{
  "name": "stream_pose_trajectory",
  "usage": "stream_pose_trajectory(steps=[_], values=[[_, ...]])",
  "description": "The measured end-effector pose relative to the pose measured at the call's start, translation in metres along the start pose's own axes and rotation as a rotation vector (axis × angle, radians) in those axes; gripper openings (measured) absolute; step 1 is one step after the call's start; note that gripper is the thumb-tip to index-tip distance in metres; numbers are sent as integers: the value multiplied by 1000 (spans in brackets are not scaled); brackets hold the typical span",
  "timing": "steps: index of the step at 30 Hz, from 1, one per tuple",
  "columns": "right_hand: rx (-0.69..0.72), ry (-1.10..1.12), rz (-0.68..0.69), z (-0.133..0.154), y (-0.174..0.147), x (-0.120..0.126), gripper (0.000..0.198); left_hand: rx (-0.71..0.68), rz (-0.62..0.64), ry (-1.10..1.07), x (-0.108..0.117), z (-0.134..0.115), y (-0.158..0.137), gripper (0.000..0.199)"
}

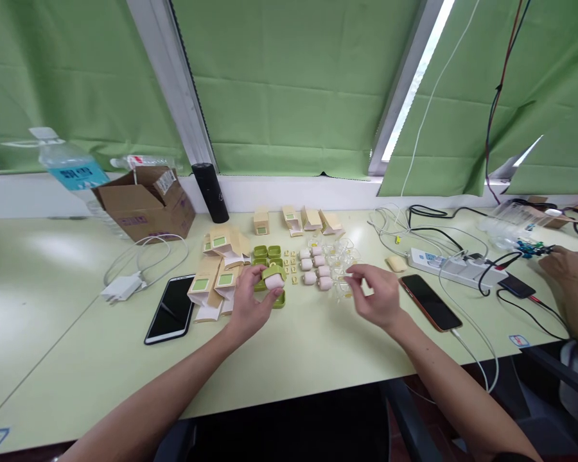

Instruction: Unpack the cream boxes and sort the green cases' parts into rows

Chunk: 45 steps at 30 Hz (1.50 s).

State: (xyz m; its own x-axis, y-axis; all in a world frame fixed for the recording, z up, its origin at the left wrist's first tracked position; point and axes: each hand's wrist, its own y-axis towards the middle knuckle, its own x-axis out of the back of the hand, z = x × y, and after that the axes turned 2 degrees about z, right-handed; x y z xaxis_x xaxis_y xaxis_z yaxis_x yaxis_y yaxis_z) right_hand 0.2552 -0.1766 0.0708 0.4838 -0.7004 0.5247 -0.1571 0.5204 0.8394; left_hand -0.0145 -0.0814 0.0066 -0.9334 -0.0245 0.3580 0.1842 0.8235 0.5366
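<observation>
My left hand [253, 298] is closed around a small pale pink cylinder [274, 281] with an olive-green holder [271, 271] over it. Under and beside it stand several small green square trays [274, 251]. My right hand [376, 292] pinches at the near edge of a group of clear plastic cups [337, 256]; its fingertips seem to grip one clear cup [347, 274], though the see-through edges are hard to make out. Between the hands lie rows of pale pink cylinders [309, 278] and a column of small yellow clip-like pieces [294, 280].
Folded cardboard boxes [205, 282] and a phone [170, 309] lie at left, near a white charger [123, 287] and an open carton [147, 202]. At right are another phone [431, 302], a power strip [455, 267] with cables, and another person's hand [566, 264].
</observation>
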Motion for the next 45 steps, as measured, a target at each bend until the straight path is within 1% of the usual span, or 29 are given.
stream_pose_trajectory(steps=[2,4,6,8,11,13,16,19,23,28,30,32,36,39,42,45], values=[[115,41,35,22,10,-22,17,2,16,22,1,-1,1,41],[245,-10,67,43,16,-47,26,-4,24,50,2,-3,2,40],[326,-82,84,58,19,-70,35,-14,32,95,4,-6,3,36],[333,-114,93,66,20,-88,37,-41,43,144,6,-9,4,29],[293,-107,89,65,17,-104,30,-95,64,183,8,-11,6,21],[265,-81,110,61,12,-107,27,-106,78,201,8,-11,6,19],[244,-8,123,55,6,-107,29,-79,112,239,6,-12,5,19],[214,86,58,51,3,-105,33,-68,150,252,5,-15,5,24],[196,161,-11,45,3,-104,39,-154,149,277,9,-21,3,27],[188,144,-42,37,0,-104,42,-299,18,315,13,-28,1,33],[193,114,-37,35,-1,-105,39,-354,34,348,12,-28,1,37],[193,83,-23,35,-2,-105,37,-386,69,389,11,-27,1,36],[188,57,-9,36,-3,-104,37,-378,89,440,11,-26,2,28],[196,59,-7,38,-4,-104,40,-375,96,450,11,-27,2,27],[196,83,6,39,-5,-104,42,-367,125,459,12,-30,2,26],[192,125,33,40,-6,-104,43,-398,121,483,12,-32,2,25]])
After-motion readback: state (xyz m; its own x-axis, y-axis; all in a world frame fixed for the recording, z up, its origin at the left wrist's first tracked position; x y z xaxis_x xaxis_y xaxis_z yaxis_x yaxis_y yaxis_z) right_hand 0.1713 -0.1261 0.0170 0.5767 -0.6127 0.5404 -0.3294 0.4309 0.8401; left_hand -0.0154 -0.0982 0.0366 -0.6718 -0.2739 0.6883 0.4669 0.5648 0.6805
